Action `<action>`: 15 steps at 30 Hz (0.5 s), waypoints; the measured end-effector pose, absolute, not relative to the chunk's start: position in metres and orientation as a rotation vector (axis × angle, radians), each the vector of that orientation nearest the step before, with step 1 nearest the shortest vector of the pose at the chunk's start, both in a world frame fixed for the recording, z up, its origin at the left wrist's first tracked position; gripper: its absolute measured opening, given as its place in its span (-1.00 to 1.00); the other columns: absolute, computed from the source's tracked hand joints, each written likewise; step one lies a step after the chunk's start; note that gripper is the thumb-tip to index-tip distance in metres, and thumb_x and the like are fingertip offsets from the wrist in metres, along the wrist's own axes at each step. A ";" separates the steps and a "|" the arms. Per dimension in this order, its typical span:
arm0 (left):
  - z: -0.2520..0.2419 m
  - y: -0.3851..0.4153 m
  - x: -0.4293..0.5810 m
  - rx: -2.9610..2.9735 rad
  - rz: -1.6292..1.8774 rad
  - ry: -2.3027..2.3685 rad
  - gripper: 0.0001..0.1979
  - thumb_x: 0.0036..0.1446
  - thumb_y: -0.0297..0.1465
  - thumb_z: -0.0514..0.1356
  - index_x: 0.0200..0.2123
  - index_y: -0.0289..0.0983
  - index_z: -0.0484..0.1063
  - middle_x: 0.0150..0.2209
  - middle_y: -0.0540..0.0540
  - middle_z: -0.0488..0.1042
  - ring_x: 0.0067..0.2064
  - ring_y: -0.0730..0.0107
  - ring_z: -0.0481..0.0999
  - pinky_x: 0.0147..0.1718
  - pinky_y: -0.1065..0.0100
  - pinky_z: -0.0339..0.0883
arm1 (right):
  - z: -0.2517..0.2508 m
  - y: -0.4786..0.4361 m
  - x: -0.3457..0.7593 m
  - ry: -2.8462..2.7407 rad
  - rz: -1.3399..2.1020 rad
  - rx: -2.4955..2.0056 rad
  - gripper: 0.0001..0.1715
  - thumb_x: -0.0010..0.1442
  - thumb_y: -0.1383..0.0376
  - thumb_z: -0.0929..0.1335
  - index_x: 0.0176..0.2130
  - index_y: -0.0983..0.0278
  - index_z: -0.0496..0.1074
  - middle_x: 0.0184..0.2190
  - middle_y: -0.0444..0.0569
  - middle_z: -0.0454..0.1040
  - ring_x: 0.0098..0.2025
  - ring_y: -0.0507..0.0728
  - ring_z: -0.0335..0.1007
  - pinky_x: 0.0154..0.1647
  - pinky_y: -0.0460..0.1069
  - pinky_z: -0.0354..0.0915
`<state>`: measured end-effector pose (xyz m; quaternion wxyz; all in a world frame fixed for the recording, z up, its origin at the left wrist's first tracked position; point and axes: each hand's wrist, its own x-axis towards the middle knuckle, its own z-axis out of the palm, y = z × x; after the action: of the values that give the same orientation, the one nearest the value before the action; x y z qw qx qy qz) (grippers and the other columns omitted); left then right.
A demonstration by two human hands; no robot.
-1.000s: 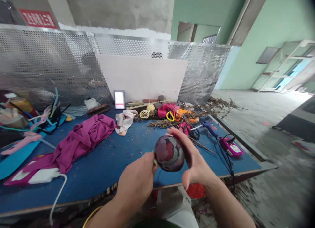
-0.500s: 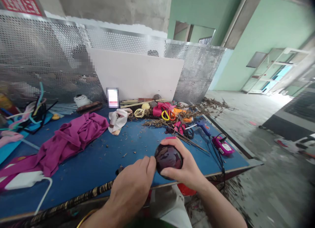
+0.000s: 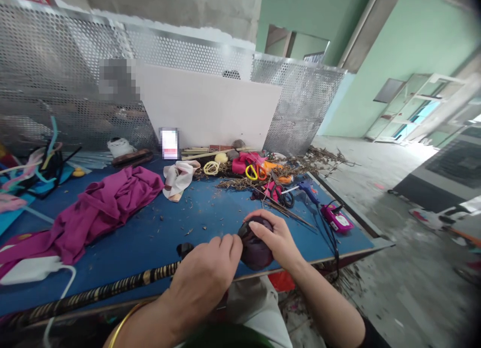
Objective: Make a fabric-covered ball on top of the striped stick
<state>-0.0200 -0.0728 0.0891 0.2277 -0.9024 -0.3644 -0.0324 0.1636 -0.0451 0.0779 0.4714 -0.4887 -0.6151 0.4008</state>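
Observation:
My left hand (image 3: 212, 260) is closed, its fingers wrapped round a long stick (image 3: 131, 283) banded in black and tan. The stick runs from the lower left along the table's front edge to my hand. A small black piece (image 3: 185, 249) juts up just left of my knuckles. In my right hand (image 3: 276, 235) is a glossy dark purple-black ball (image 3: 255, 248), with the thumb laid over its upper side. The ball's left side meets my left fingertips; how it and the stick meet is hidden behind them.
On the blue table (image 3: 210, 213) lie a purple cloth (image 3: 112, 203), a white adapter (image 3: 33, 270) with a cord, scissors (image 3: 257, 173), a glue gun (image 3: 308, 190), a pink power box (image 3: 337, 218), thin sticks and dried twigs. A white board (image 3: 210, 107) leans behind.
My right hand has turned: its thumb has moved from the ball's lower face to its upper side. The ball has turned and shifted slightly. My left hand keeps its hold; the view has tilted a little.

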 end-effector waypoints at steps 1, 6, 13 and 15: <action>0.090 -0.072 -0.019 -2.486 -0.070 -1.018 -0.65 0.02 -0.64 0.02 -0.11 -0.39 0.39 -0.43 -0.09 0.41 -0.48 0.24 0.46 -0.62 0.30 0.30 | 0.078 -0.044 0.166 -1.542 0.954 -1.184 -0.64 0.09 0.07 0.36 -0.22 0.29 0.48 -0.28 -0.02 0.54 -0.22 0.16 0.44 -0.17 0.00 0.33; 0.093 -0.070 -0.015 -2.493 -0.023 -1.042 -0.67 0.07 -0.60 0.04 -0.08 -0.36 0.38 -0.42 -0.09 0.42 -0.47 0.30 0.46 -0.59 0.37 0.26 | 0.091 -0.043 0.163 -1.736 0.702 -1.342 -0.56 0.14 0.07 0.36 -0.04 0.23 0.42 -0.12 0.03 0.52 -0.10 0.21 0.45 -0.08 0.05 0.33; 0.084 -0.072 -0.016 -2.493 -0.063 -1.071 -0.68 0.02 -0.61 0.08 -0.13 -0.37 0.42 -0.44 -0.08 0.43 -0.49 0.28 0.47 -0.62 0.34 0.28 | 0.088 -0.043 0.152 -1.922 0.499 -1.450 -0.80 0.24 0.22 0.27 -0.29 0.23 0.46 -0.33 -0.03 0.54 -0.27 0.15 0.47 -0.22 0.00 0.32; 0.083 -0.070 -0.017 -2.493 -0.080 -1.072 -0.68 0.03 -0.62 0.08 -0.12 -0.37 0.42 -0.43 -0.09 0.45 -0.48 0.26 0.48 -0.62 0.33 0.29 | 0.087 -0.043 0.152 -1.960 0.474 -1.436 -0.76 0.24 0.19 0.28 -0.15 0.24 0.44 -0.20 0.01 0.54 -0.17 0.18 0.48 -0.15 0.03 0.34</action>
<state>-0.0170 -0.0703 0.0825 0.2118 -0.8975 -0.3858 -0.0289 0.1524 -0.0433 0.0874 0.3271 -0.5482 -0.7482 0.1809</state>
